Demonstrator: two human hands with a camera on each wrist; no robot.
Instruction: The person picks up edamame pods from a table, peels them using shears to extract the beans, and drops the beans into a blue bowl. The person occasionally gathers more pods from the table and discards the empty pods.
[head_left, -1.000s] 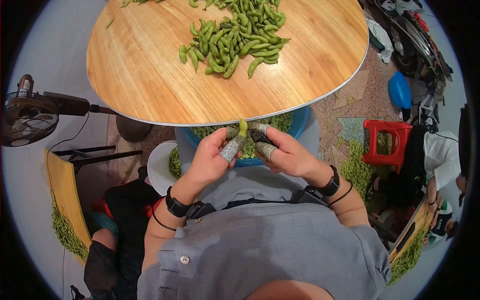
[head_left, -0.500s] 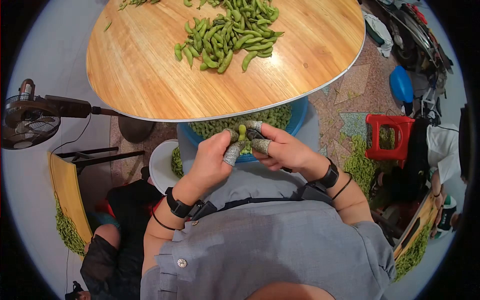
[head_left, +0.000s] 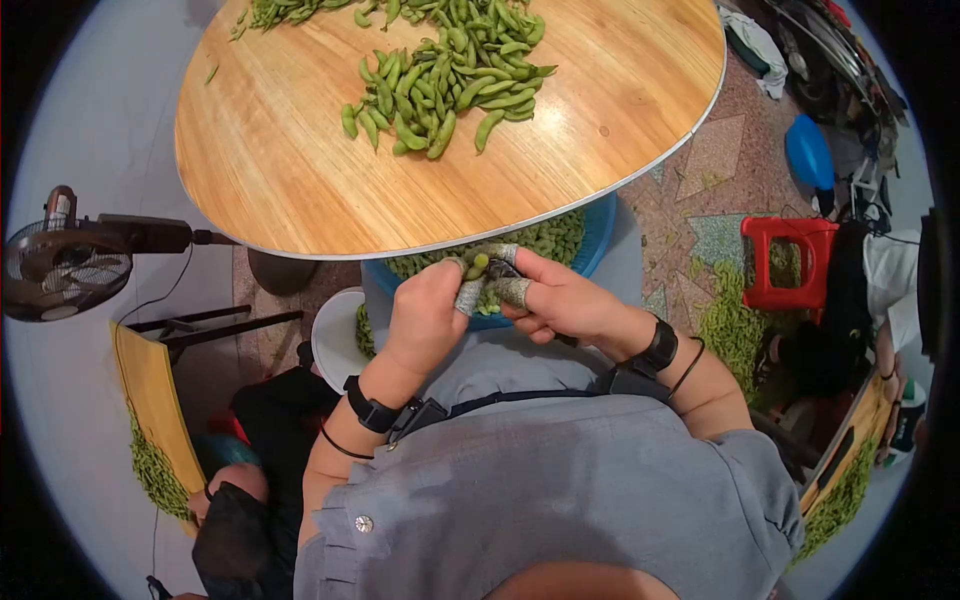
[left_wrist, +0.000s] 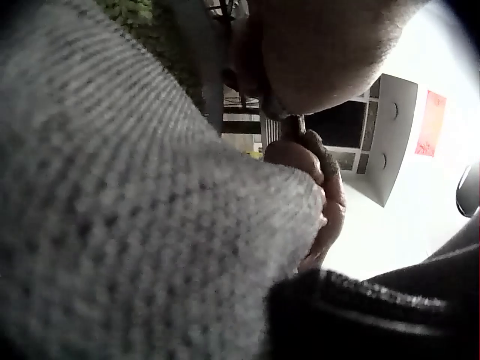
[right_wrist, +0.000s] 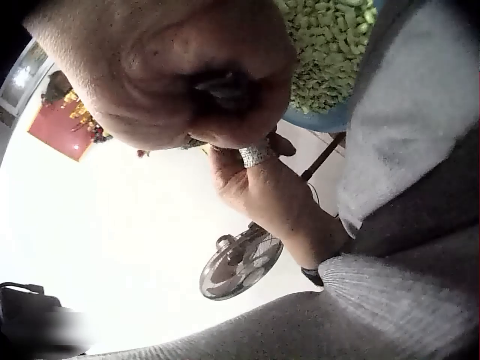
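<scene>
Over the blue basin [head_left: 604, 222], both hands meet at a green edamame pod [head_left: 481, 261] in the head view. My left hand [head_left: 425, 310] pinches the pod between thumb and fingers, with grey wraps on the fingertips. Wrapped the same way, my right hand [head_left: 570, 297] grips a slim dark tool [head_left: 500, 268] whose tip is right beside the pod; its exact kind I cannot tell. In the right wrist view the tool's dark end [right_wrist: 225, 88] shows in the curled palm. Shelled green beans [right_wrist: 322, 52] fill the basin below.
Whole pods [head_left: 440, 95] lie heaped on the wooden table [head_left: 300, 160], its front edge just ahead of the hands. A white bucket [head_left: 330, 345] stands at left. A red stool [head_left: 790, 262], more pods on the floor [head_left: 730, 330] and a fan [head_left: 70, 255] are around.
The pod stood up tall between the fingers a second ago; now only a short part of it shows. The hands stay together over the basin, and the head view has shifted slightly.
</scene>
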